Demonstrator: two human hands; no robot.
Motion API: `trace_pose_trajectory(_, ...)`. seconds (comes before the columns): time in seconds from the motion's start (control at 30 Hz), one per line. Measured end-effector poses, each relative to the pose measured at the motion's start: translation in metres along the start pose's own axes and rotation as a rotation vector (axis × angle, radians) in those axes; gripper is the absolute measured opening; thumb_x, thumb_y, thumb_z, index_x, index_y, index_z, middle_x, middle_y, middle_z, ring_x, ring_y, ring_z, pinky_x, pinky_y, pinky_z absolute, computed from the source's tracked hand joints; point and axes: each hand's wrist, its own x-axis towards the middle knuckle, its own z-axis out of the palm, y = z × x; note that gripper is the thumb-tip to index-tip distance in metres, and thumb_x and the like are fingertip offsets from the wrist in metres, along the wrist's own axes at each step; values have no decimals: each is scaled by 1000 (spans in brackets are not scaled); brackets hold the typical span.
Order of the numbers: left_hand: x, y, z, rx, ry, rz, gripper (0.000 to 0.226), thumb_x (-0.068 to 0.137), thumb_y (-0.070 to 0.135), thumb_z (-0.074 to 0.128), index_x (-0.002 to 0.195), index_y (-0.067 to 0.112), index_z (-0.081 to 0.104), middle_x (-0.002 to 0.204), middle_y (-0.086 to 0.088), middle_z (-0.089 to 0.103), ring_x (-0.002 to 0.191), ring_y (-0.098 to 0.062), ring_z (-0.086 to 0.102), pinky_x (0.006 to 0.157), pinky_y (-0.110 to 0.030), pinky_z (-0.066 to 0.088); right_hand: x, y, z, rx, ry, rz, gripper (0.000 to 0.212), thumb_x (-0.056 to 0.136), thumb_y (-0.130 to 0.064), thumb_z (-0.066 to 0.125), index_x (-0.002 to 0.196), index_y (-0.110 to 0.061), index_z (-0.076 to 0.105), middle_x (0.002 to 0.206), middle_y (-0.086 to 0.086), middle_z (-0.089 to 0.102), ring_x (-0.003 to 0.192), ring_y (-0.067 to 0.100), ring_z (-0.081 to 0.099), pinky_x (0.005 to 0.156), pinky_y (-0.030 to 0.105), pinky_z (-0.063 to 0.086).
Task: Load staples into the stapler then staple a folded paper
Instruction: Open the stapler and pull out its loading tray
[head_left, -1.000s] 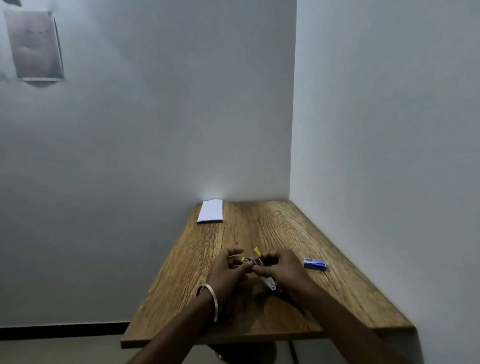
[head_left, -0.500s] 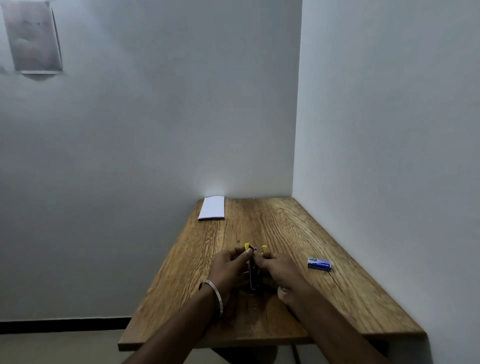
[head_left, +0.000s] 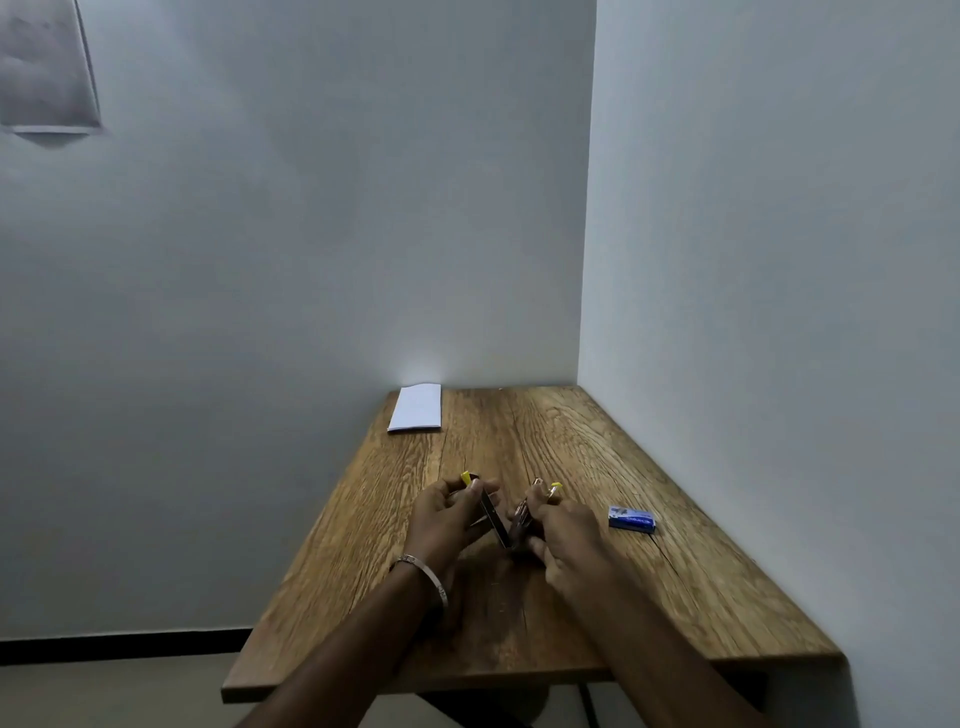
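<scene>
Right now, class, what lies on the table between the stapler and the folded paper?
Nothing: in the head view only bare table separates the stapler, held open in both hands, from the paper at the far left corner.

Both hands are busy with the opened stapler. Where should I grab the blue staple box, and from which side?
Take the staple box across its two long sides, from above with the right hand, which is nearer. It lies flat on the table, apart from the stapler, with clear wood all round.
</scene>
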Motion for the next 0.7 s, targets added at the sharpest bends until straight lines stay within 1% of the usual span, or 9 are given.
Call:
trace_pose_trajectory(0.1,4,-1,-9,103,13,-5,20,95,9,54,113,0,60,108,-13,72,99,-24,70,77,-35,59,1,-2,-7,-38,-14,-30,11,97,-8,61,104,1,62,98,17,71,90,26,70,74,41,59)
trace_pose_trajectory(0.2,9,2,-24,216,30,-13,17,91,9,60,108,6,63,106,-12,72,92,-20,71,70,-27,58,4,-6,-15,-164,-10,-111,13,94,0,64,106,-2,61,104,19,68,94,29,71,81,43,61)
trace_pose_trajectory(0.3,11,7,-38,275,-16,-6,24,87,7,65,111,9,62,102,-11,72,87,-17,72,68,-23,58,7,-13,-24,-274,-64,-149,21,90,4,67,109,-3,62,103,19,67,96,32,72,85,45,61)
trace_pose_trajectory(0.33,10,8,-42,334,-28,9,26,87,6,66,112,10,62,101,-10,72,89,-18,72,70,-23,58,8,-15,-28,-327,-95,-167,20,90,3,68,108,-2,64,102,19,69,94,30,73,83,42,62)
trace_pose_trajectory(0.4,9,8,-49,513,-44,67,25,86,8,68,110,13,65,99,-5,72,92,-20,70,76,-25,58,12,-19,-36,-533,-116,-280,16,88,-3,72,104,-5,70,99,13,73,88,21,73,72,29,61)
trace_pose_trajectory(0.47,8,8,-55,687,-62,123,22,83,11,71,103,21,67,100,1,71,94,-16,67,83,-27,57,16,-22,-43,-774,-85,-428,14,86,-13,77,100,-12,74,93,0,73,84,7,68,66,16,50)
trace_pose_trajectory(0.5,7,8,-58,751,-73,145,22,82,12,72,101,24,68,100,4,70,94,-13,66,84,-26,56,17,-23,-45,-852,-70,-475,14,84,-15,78,97,-15,75,90,-6,71,83,2,64,64,13,44)
trace_pose_trajectory(0.57,7,7,-61,862,-79,187,23,82,14,73,99,27,68,98,10,68,93,-8,63,80,-21,54,19,-23,-48,-945,-52,-518,12,81,-17,81,92,-18,76,86,-12,68,81,-1,59,63,12,39)
trace_pose_trajectory(0.7,9,5,-63,1026,-50,260,21,82,18,73,100,28,70,94,18,66,89,2,59,69,-10,45,20,-22,-50,-1050,-78,-518,9,79,-16,83,84,-20,77,81,-9,72,79,2,65,66,13,45)
